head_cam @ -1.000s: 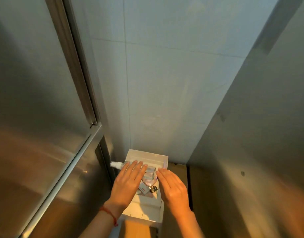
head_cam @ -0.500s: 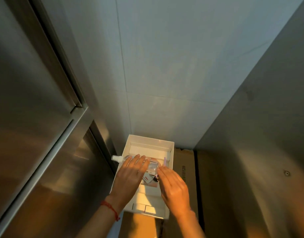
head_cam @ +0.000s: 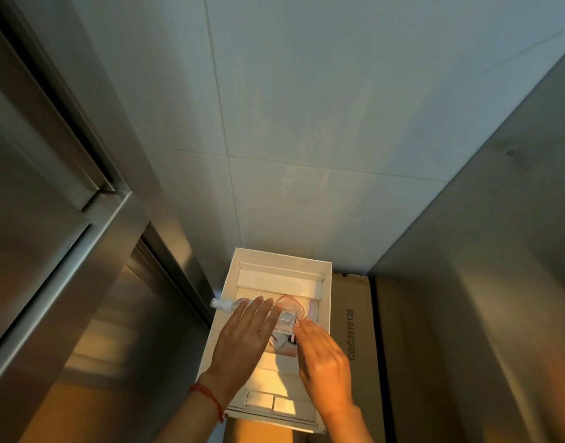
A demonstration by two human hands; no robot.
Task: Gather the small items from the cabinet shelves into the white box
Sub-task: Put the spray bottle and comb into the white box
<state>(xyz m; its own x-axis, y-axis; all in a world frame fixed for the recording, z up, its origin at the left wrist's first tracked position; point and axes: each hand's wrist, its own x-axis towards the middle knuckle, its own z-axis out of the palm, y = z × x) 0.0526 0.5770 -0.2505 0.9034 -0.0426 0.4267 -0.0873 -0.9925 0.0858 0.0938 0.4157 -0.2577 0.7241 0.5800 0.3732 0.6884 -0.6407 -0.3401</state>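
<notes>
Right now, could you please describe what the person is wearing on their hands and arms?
Both forearms are bare, with no sleeves in view. The left hand has a thin red string bracelet round its wrist. The right hand wears nothing visible: no glove, ring or watch.

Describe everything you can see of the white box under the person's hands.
The white box is an open, lidless rectangle that looks like stiff card, with low walls and white inner dividers. It sits level against the tiled wall, between a steel cabinet and a brown carton. Small items lie in its middle, and a spray bottle pokes out over its left wall. The left hand and right hand lie flat over the items.
</notes>
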